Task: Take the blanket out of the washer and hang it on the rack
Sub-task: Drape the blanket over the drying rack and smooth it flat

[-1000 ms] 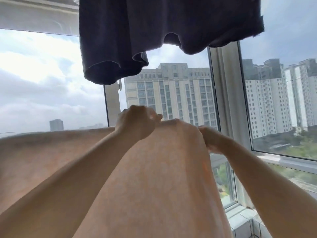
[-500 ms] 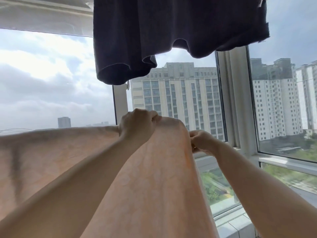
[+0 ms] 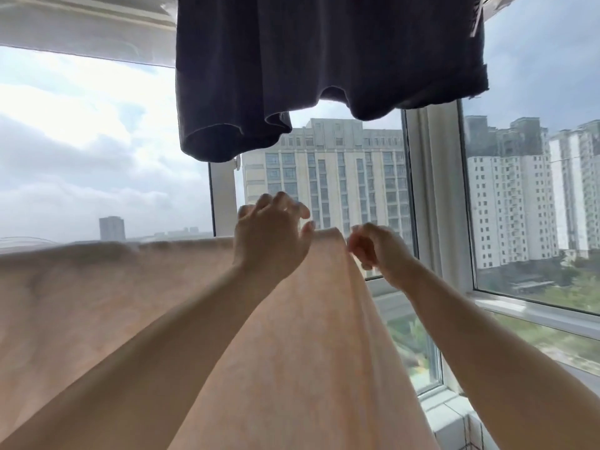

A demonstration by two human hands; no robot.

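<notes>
Up by the window, the blanket point(image 3: 156, 303) hangs over a high edge; the rack under it is hidden. Going left to right: the left hand point(image 3: 269, 238) is spread wide with its thumb just touching the top fold. The right hand point(image 3: 373, 248) is loosely curled beside the blanket's end, and I cannot tell if it pinches anything. I think the best next move is to smooth the fold flat and tug both sides even. One blanket, two hands, one dark cloth point(image 3: 324, 60) above

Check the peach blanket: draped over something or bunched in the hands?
Draped. The blanket runs in a level line across the view and falls toward the camera. The left hand is open; the right hand sits beside its edge. The support underneath is hidden.
</notes>
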